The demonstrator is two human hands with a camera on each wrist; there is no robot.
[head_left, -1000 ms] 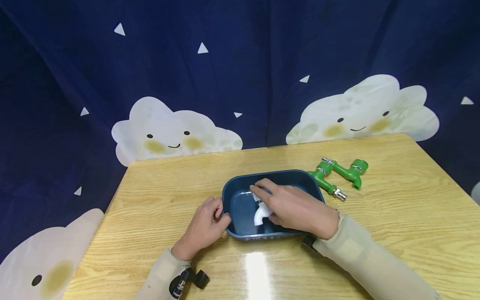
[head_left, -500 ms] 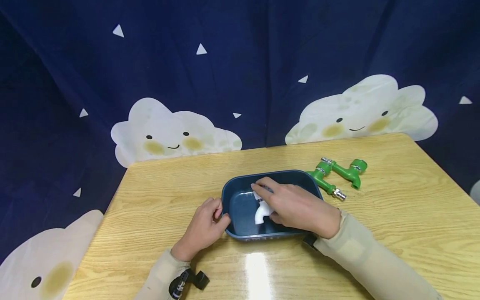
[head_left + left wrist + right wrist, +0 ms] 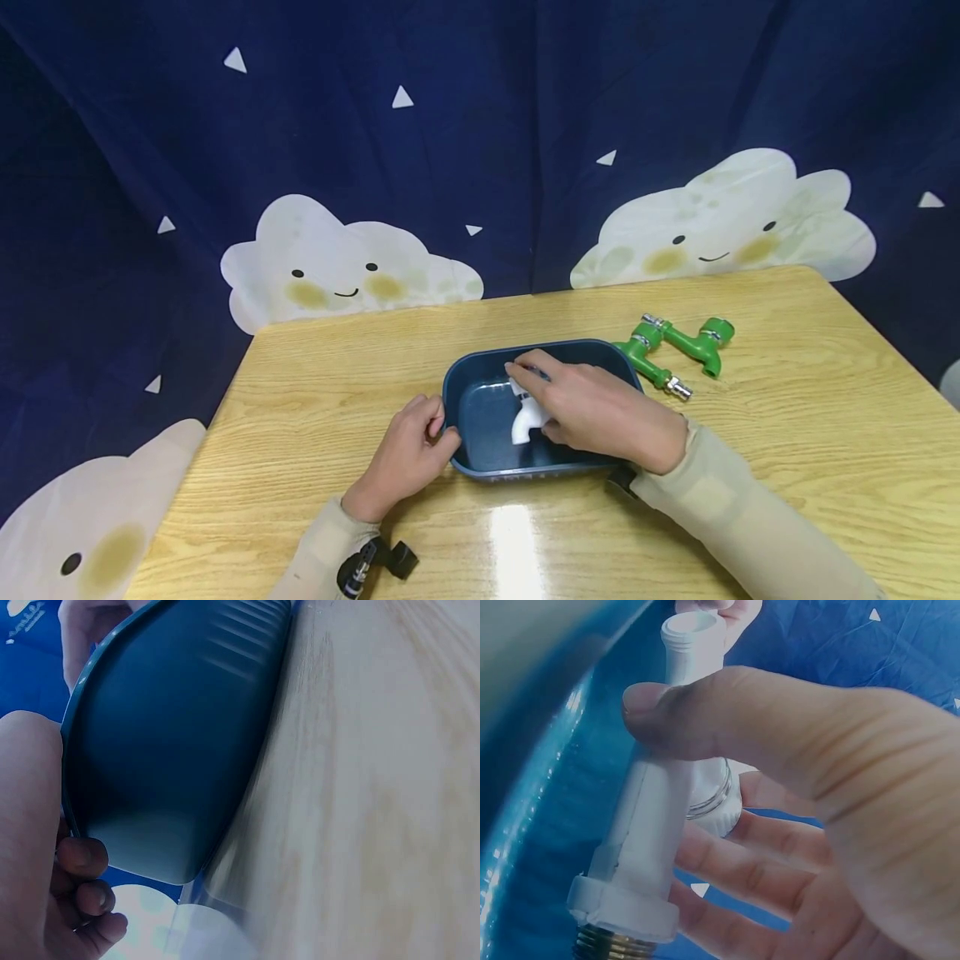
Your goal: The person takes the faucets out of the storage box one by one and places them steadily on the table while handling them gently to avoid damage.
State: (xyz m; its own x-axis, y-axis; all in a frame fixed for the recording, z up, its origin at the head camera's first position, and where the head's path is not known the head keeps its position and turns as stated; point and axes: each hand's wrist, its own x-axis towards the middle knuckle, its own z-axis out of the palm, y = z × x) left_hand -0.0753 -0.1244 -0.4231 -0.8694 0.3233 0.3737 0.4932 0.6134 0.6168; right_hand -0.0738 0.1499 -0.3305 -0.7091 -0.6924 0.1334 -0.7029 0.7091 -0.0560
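In the head view, my left hand grips the near-left rim of a dark blue plastic basin. The left wrist view shows the thumb along the rim and curled fingertips against the basin's wall. Over the basin, my right hand holds a white faucet with its spout pointing down to the left. Seen from the right wrist, the thumb lies across the faucet's white body, with the other fingers on its far side. Brass threads show at its end.
Two green faucets with metal fittings lie on the table just right of the basin: one green faucet against its side, the other green faucet farther right. The wooden table ends at a dark blue curtain with cloud prints.
My right hand and the white faucet have shifted very slightly up and to the right in the head view. My left hand and the basin stay nearly still.
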